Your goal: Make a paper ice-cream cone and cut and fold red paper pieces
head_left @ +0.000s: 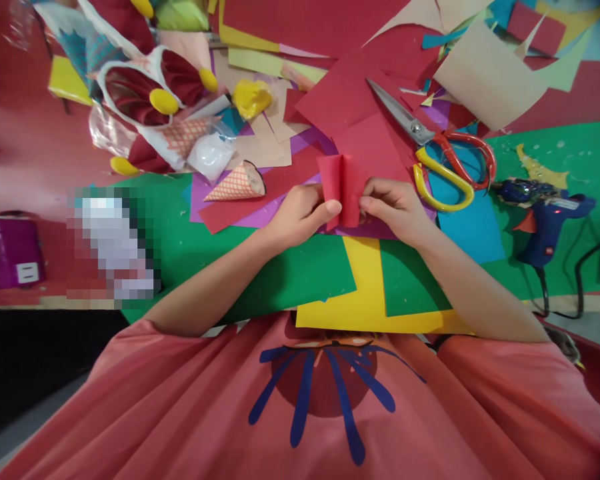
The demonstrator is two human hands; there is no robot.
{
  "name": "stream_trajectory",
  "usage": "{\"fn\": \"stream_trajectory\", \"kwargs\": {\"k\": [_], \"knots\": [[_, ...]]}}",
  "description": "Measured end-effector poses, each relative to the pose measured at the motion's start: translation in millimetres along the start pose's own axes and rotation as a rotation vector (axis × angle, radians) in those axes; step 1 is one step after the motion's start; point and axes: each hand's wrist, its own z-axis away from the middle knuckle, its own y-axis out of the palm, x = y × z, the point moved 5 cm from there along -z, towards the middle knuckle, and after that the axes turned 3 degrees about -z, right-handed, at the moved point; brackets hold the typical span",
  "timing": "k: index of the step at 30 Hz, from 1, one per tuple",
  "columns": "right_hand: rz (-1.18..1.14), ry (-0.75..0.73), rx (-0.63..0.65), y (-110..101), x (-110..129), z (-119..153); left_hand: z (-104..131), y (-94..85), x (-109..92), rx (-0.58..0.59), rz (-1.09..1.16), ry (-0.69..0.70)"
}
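Note:
A small piece of red paper, folded with an upright crease, is held between my two hands over the middle of the table. My left hand pinches its left part, the thumb lying on the front. At the right edge, the fingers of my right hand are closed on the same paper. Scissors with one red and one yellow handle lie just beyond my right hand. Left of my left hand rests a small checkered paper cone.
A blue glue gun with a cord lies at the right. Cone-shaped crafts with red pleats stand at the upper left. Coloured paper scraps cover the back, and green sheets line the front. A purple box sits far left.

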Motion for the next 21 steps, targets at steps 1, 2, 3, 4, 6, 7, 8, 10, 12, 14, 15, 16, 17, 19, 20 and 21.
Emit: {"fn": "stream_trajectory", "kwargs": {"k": [1, 2, 3, 4, 6, 7, 8, 10, 12, 14, 15, 16, 17, 19, 20, 21], "knots": [[0.030, -0.010, 0.018, 1, 1, 1, 1, 0.5, 1, 0.005, 0.004, 0.000], [0.058, -0.020, 0.027, 1, 1, 1, 1, 0.7, 3, 0.004, 0.005, -0.010], [0.077, -0.027, 0.029, 1, 2, 1, 1, 0.4, 4, -0.008, 0.006, -0.026], [0.083, -0.031, 0.023, 1, 2, 1, 1, -0.1, 5, -0.023, 0.009, -0.047], [0.054, -0.018, -0.010, -1, 1, 1, 1, -1.8, 8, -0.065, 0.031, -0.104], [0.024, -0.006, -0.031, -2, 0, 0, 1, -2.6, 9, -0.086, 0.050, -0.134], [-0.005, 0.007, -0.053, -3, 0, 0, 1, -3.3, 10, -0.104, 0.072, -0.165], [-0.038, 0.025, -0.101, -6, 1, -1, 0, -4.8, 13, -0.141, 0.110, -0.215], [-0.029, 0.019, -0.150, -9, 3, -2, -1, -5.8, 14, -0.169, 0.143, -0.229], [0.005, 0.001, -0.197, -11, 5, -1, -3, -6.5, 14, -0.189, 0.171, -0.230], [0.024, -0.008, -0.214, -11, 6, -1, -3, -6.8, 14, -0.198, 0.183, -0.228], [0.043, -0.014, -0.230, -12, 7, -1, -4, -7.2, 15, -0.206, 0.191, -0.225], [0.060, -0.018, -0.246, -12, 8, -1, -4, -7.6, 15, -0.216, 0.193, -0.220], [0.090, -0.016, -0.283, -13, 8, 0, -4, -8.1, 16, -0.228, 0.179, -0.207], [0.103, -0.012, -0.301, -13, 8, 1, -3, -8.3, 17, -0.235, 0.165, -0.202], [0.111, -0.009, -0.313, -13, 8, 1, -3, -8.4, 17, -0.239, 0.148, -0.197]]}}
